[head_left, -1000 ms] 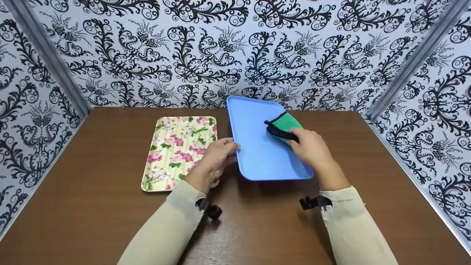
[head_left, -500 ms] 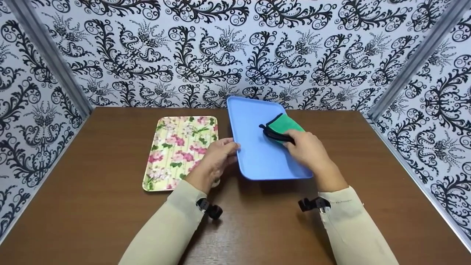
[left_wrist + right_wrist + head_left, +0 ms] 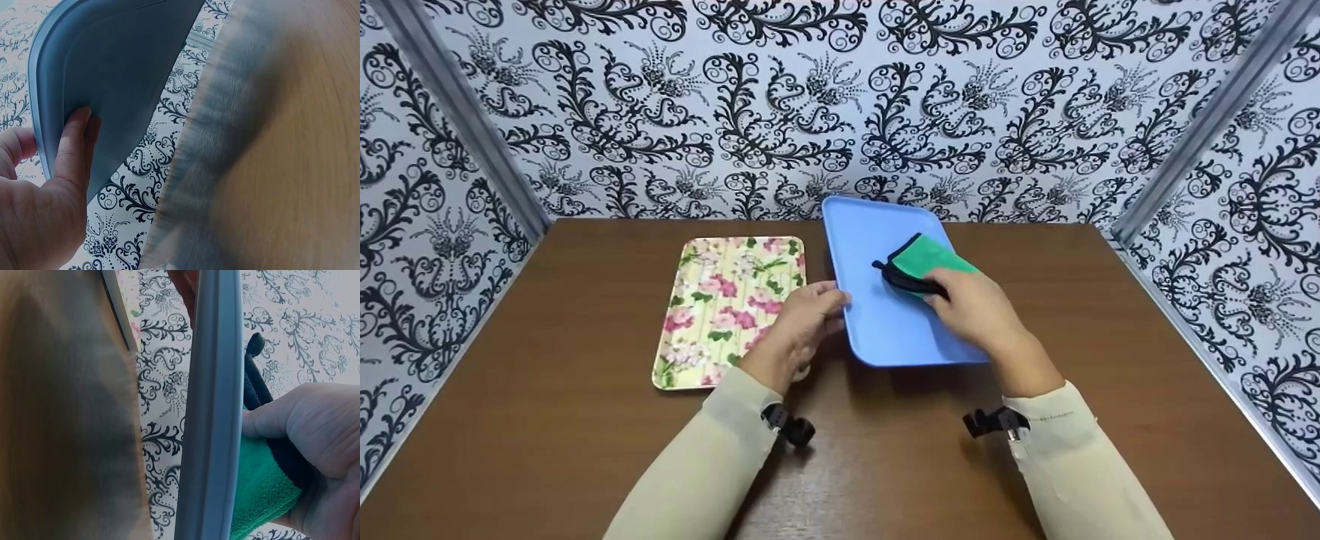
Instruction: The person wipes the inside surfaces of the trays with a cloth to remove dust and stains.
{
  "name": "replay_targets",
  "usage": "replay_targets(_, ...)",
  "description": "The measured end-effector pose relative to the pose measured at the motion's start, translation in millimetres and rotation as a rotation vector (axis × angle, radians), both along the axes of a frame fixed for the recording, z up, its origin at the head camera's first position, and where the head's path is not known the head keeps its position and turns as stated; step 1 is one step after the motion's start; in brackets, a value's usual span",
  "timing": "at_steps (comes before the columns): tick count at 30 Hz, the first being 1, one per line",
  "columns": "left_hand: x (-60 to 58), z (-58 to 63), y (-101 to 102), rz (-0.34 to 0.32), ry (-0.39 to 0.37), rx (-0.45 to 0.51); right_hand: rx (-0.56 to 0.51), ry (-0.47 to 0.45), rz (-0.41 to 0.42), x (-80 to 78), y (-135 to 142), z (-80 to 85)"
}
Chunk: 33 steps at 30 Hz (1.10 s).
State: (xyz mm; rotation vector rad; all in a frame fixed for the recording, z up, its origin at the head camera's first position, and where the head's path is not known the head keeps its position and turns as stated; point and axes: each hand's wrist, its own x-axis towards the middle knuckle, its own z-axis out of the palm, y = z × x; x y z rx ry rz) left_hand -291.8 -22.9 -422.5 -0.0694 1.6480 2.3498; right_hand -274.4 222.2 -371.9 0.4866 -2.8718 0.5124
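A plain blue tray (image 3: 877, 322) is held tilted above the table, its inner face toward me. My left hand (image 3: 806, 319) pinches its left rim, thumb in front and fingers behind; the left wrist view shows those fingers (image 3: 73, 146) on the tray's underside (image 3: 118, 67). In my right hand (image 3: 975, 307) is a folded green cloth (image 3: 926, 259) with black edging, lying against the middle of the tray's face. From the right wrist view, the cloth (image 3: 261, 489) sits between my hand (image 3: 320, 439) and the tray (image 3: 211, 410), seen edge-on.
A floral tray (image 3: 720, 315) with pink blossoms lies flat on the brown table (image 3: 547, 450), left of the blue one and partly behind my left hand. Patterned black-and-white walls (image 3: 780, 97) enclose the table at the back and both sides.
My right hand has slid the green cloth leftward and slightly down across the blue tray's face. The left hand and the tray have stayed almost still.
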Motion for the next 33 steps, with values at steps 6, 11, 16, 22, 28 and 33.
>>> replay_targets(6,0.8,-0.7,0,-0.012,0.020,0.020,-0.011,0.009,0.051,6.7,-10,0.9)
replay_targets(11,1.5,1.0,0,-0.017,0.016,0.021,-0.016,0.020,0.097,13.1,-19,3.7)
replay_targets(16,1.6,1.2,0,-0.016,0.020,0.022,-0.022,0.020,0.120,18.5,-26,5.8)
replay_targets(22,-0.1,0.1,0,-0.007,0.011,0.049,-0.016,0.057,0.203,24.2,-32,6.8)
replay_targets(28,0.9,0.4,1,0.006,0.011,0.066,0.049,0.086,0.250,28.2,-35,7.6)
replay_targets(33,1.0,0.1,0,0.001,0.008,0.047,0.088,0.104,0.275,32.7,-37,9.5)
